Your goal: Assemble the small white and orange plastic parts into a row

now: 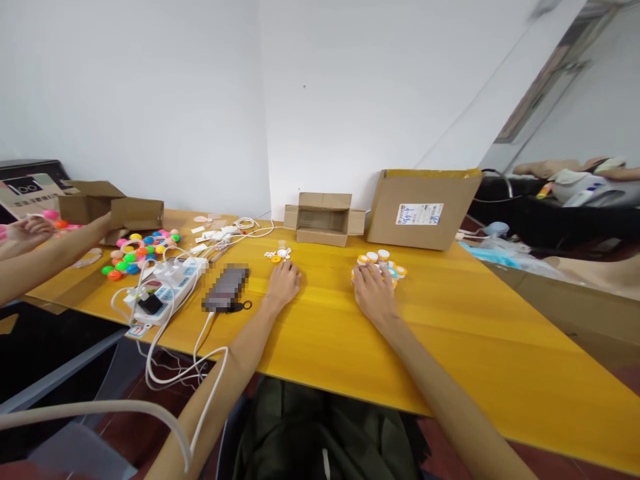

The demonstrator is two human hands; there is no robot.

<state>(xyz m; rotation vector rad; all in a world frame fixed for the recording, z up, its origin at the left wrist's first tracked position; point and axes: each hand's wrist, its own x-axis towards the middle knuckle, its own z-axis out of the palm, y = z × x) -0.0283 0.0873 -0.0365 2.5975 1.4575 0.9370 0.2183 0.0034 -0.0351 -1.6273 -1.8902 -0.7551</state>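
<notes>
A cluster of small round pieces (381, 259), orange, white and teal, sits toward the back of the yellow tabletop (450, 333), just in front of a large labelled cardboard box (423, 207). The right hand (373, 292) lies palm down with its fingertips spread onto the near side of the cluster. Its grip is released and closes on nothing. The left hand (283, 283) rests flat on the wood nearby, also with its grip released, its fingers just short of a few loose orange-and-white bits (278, 255). Behind those bits stands a small open carton (323, 220), its flaps folded out.

Further left lie a dark flat device (226, 288) and a white power strip (165, 283) with plugs and trailing white cables – then a scatter of brightly coloured balls (137, 253). At the far left edge another person's forearm (50, 257) stretches across the tabletop toward an open brown box (113, 205). Both of the seated person's forearms reach in from the near edge, well apart from that other arm.
</notes>
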